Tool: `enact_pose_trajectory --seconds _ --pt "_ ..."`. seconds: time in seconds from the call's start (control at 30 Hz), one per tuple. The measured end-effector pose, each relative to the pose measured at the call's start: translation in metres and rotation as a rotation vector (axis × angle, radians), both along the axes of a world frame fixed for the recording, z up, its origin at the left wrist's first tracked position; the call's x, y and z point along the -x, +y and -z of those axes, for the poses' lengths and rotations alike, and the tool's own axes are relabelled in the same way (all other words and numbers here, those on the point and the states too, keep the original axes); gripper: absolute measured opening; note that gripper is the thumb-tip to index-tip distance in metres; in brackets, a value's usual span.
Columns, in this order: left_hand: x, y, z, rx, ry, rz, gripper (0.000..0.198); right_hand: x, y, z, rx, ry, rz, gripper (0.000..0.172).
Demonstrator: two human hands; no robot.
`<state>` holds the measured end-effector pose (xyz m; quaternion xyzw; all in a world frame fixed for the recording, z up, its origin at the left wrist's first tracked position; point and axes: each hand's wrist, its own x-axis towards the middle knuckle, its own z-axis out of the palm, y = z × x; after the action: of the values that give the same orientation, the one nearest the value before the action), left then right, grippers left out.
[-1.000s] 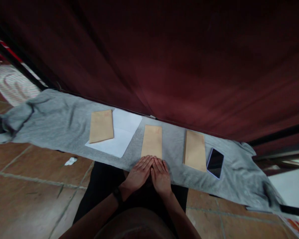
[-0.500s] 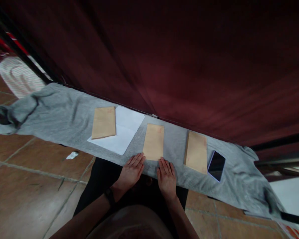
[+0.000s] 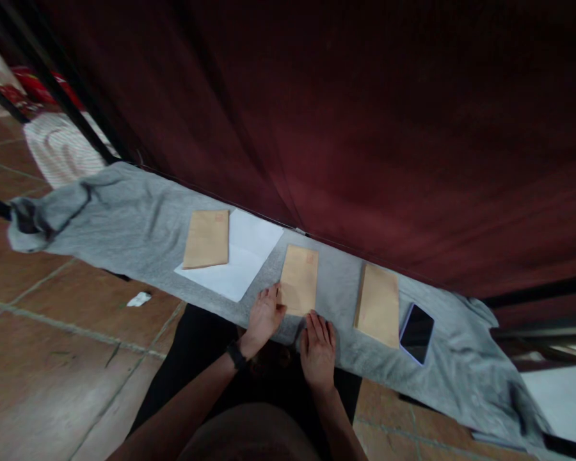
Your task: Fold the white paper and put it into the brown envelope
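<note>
A brown paper envelope (image 3: 300, 278) lies flat on the grey cloth in front of me, a faint red print near its top right corner. My left hand (image 3: 264, 317), with a dark band on the wrist, touches the envelope's lower left edge, its thumb apart from the fingers. At the lower right corner rests my right hand (image 3: 318, 351), fingers stretched out flat and the tips by the bottom edge. To the left, another brown envelope (image 3: 206, 238) lies partly over a creased white sheet of paper (image 3: 249, 250). A thicker stack of brown envelopes (image 3: 378, 306) sits to the right.
A phone (image 3: 416, 333) with a dark screen lies right of the stack. Grey cloth (image 3: 129, 221) covers the narrow bench, with a dark red curtain (image 3: 317, 128) behind it. A white scrap (image 3: 139, 299) is on the tiled floor (image 3: 38, 333). Striped cloth (image 3: 64, 147) hangs at far left.
My left hand has moved up along the left edge of the middle envelope. My right hand stays near the lower right corner. The view has shifted slightly.
</note>
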<state>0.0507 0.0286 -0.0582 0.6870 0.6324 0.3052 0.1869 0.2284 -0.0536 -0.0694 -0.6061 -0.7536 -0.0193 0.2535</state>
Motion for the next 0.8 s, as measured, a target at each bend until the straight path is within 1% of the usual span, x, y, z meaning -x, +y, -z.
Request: enact_pose_trajectory --seconds 0.1,0.17,0.23,0.3,0.4,0.47,0.5,0.53,0.6,0.63,0.7,0.73,0.77,0.8 --pt "0.001 0.005 0.001 0.174 -0.323 -0.020 0.057 0.001 0.003 -0.001 -0.012 0.015 0.008 0.041" --pt "-0.002 0.007 -0.002 0.251 -0.562 0.001 0.055 0.003 0.006 -0.004 -0.021 0.027 0.019 0.039" --pt "-0.010 0.008 -0.009 0.275 -0.722 0.044 0.049 0.005 0.011 -0.009 -0.027 0.041 0.041 0.038" --pt "-0.020 0.007 -0.021 0.274 -0.780 0.093 0.048 0.007 0.016 -0.014 -0.019 0.064 0.072 0.036" --pt "-0.035 0.002 -0.043 0.257 -0.798 0.166 0.048 0.007 0.025 -0.022 0.046 0.161 0.123 0.037" --pt "-0.041 -0.003 -0.053 0.218 -0.801 0.207 0.039 0.005 0.032 -0.026 0.085 0.337 0.167 0.039" --pt "-0.042 -0.005 -0.054 0.190 -0.795 0.206 0.036 0.003 0.034 -0.027 0.103 0.468 0.192 0.040" --pt "-0.042 -0.008 -0.053 0.159 -0.782 0.185 0.034 0.002 0.037 -0.028 0.132 0.624 0.213 0.042" --pt "-0.041 -0.011 -0.044 0.123 -0.749 0.106 0.036 0.002 0.039 -0.028 0.222 0.976 0.256 0.043" --pt "-0.040 -0.011 -0.036 0.135 -0.746 0.067 0.039 0.004 0.038 -0.027 0.279 1.146 0.273 0.043" --pt "-0.041 -0.012 -0.020 0.260 -0.790 0.046 0.044 0.011 0.034 -0.025 0.380 1.412 0.290 0.042" --pt "-0.042 -0.012 -0.013 0.340 -0.836 0.051 0.046 0.016 0.032 -0.024 0.415 1.486 0.282 0.042" --pt "-0.043 -0.012 -0.007 0.410 -0.886 0.057 0.048 0.021 0.029 -0.023 0.434 1.508 0.260 0.042" --pt "-0.043 -0.011 -0.002 0.459 -0.932 0.060 0.049 0.025 0.026 -0.021 0.424 1.457 0.219 0.043"
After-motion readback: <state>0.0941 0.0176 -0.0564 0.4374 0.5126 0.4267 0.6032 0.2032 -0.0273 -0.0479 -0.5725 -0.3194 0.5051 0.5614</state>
